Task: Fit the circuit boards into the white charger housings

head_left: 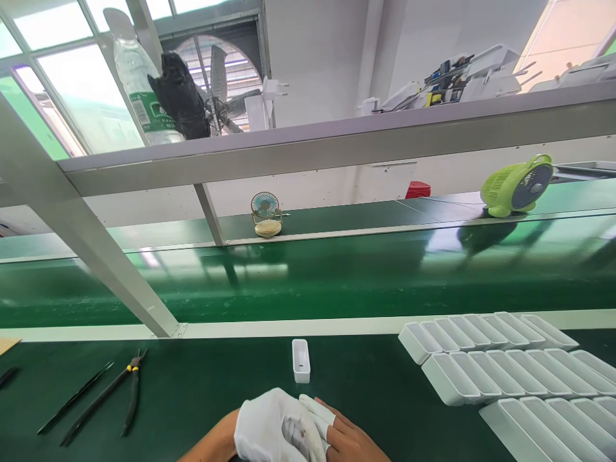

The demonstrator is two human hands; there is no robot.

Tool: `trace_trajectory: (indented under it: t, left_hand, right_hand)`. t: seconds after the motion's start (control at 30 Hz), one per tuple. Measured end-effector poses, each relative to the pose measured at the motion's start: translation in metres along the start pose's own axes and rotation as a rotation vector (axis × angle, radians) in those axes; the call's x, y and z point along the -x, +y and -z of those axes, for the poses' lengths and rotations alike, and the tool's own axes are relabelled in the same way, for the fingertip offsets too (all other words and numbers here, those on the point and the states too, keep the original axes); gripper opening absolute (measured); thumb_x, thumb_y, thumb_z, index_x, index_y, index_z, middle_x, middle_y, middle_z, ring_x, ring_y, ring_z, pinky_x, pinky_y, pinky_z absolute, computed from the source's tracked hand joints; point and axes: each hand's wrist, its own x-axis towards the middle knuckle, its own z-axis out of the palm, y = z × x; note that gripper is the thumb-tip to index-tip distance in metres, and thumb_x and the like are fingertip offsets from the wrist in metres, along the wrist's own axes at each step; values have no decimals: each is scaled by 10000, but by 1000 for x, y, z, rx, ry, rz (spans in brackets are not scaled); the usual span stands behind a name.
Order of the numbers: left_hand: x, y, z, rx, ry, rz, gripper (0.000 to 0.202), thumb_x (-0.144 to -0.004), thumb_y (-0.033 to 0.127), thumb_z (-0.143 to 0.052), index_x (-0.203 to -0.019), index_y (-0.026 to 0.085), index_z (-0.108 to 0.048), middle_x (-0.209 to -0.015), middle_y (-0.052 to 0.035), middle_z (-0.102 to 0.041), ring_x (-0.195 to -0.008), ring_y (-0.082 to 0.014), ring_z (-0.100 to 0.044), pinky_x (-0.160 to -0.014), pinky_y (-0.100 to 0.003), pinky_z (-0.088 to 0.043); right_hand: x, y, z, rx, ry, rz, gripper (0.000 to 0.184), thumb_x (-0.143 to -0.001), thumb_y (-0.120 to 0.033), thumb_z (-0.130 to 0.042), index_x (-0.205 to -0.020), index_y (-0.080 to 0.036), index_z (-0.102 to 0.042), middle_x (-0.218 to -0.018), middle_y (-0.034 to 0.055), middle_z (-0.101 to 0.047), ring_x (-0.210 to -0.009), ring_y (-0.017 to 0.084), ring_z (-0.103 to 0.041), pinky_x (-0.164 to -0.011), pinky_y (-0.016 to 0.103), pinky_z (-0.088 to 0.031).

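My left hand, in a loose white glove, is curled at the bottom middle of the head view. Pressed against it from the right is my right hand, with white covers on some fingers and the other skin bare. The fingers of both hands bunch together, and whatever lies between them is hidden. Just beyond them on the dark green table stands a small white rectangular tray, with a tiny dark spot inside. Neither hand touches it.
Rows of white narrow trays stand at right. Black-handled pliers and dark tweezers lie at left. Beyond the pale ledge runs a green conveyor belt. A metal post slants up at left to an overhead shelf.
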Motion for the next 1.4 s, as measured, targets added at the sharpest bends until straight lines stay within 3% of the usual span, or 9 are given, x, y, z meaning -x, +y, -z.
trace_trajectory:
  t: [0.13,0.27,0.5,0.6,0.7,0.77,1.0,1.23,1.4]
  left_hand:
    - [0,3,-2,20,18,-5,342,-950,371,-628,-1214,154,-610,-1176,-97,-653,-989,-213,-664,-832,-398,-583]
    - [-2,4,-1,32,57,-26,370,-850,407,-751,-1141,193,-677,-1091,-96,-708,-1014,-251,-680,-773,-334,-569]
    - [-4,-4,-1,-3,18,-5,308,-972,363,-594,-1180,136,-614,-1128,-83,-659,-932,-190,-670,-801,-382,-592]
    - [-8,-10,-1,-30,20,3,332,-901,427,-685,-1073,143,-678,-1042,-61,-704,-905,-201,-681,-809,-363,-584]
    - [-11,-13,1,-52,26,-2,471,-635,497,-886,-914,144,-747,-905,-53,-746,-873,-230,-682,-826,-335,-567]
    - [-10,-12,1,-72,19,-14,549,-533,512,-926,-886,124,-764,-896,-80,-752,-866,-240,-678,-832,-338,-570]
    - [-6,-2,-6,-65,-25,-81,565,-585,542,-891,-903,89,-779,-910,-124,-751,-833,-220,-678,-822,-348,-592]
    - [-3,1,-5,-3,-70,18,586,-536,496,-927,-938,98,-775,-860,-88,-740,-733,-177,-660,-782,-337,-596]
    - [-4,0,-5,-8,8,31,501,-462,395,-967,-832,113,-781,-776,-62,-730,-637,-149,-619,-637,-286,-572]
  right_hand:
    - [0,0,-5,28,52,28,346,-1031,-250,-433,-1015,-262,-778,-913,66,-773,-1225,288,-635,-1069,507,-513]
    - [2,2,-16,80,97,37,319,-1025,-243,-463,-1021,-236,-781,-844,65,-765,-1199,259,-655,-1131,460,-456]
    - [6,6,-30,122,121,19,331,-1016,-249,-497,-851,-219,-782,-719,33,-727,-872,203,-748,-1175,436,-397]
    - [5,4,-25,134,107,8,317,-1004,-207,-508,-831,-217,-774,-757,39,-735,-914,202,-740,-1169,415,-404]
    - [2,-1,-15,140,47,9,299,-979,-172,-529,-788,-206,-756,-736,39,-726,-913,199,-735,-1203,415,-348]
    - [0,-5,-6,125,-8,10,278,-966,-172,-534,-789,-199,-747,-750,44,-728,-918,202,-730,-1221,427,-309]
    - [0,-18,14,33,-109,-44,201,-910,-208,-550,-939,-161,-743,-958,116,-741,-1096,256,-679,-1210,455,-324]
    - [0,-27,24,-16,-120,-75,230,-868,-163,-559,-1024,-141,-726,-1056,145,-730,-1249,269,-595,-1216,441,-313]
    - [-2,-29,28,-35,-129,-77,208,-864,-164,-572,-1005,-136,-722,-1074,149,-724,-1268,270,-576,-1207,435,-329]
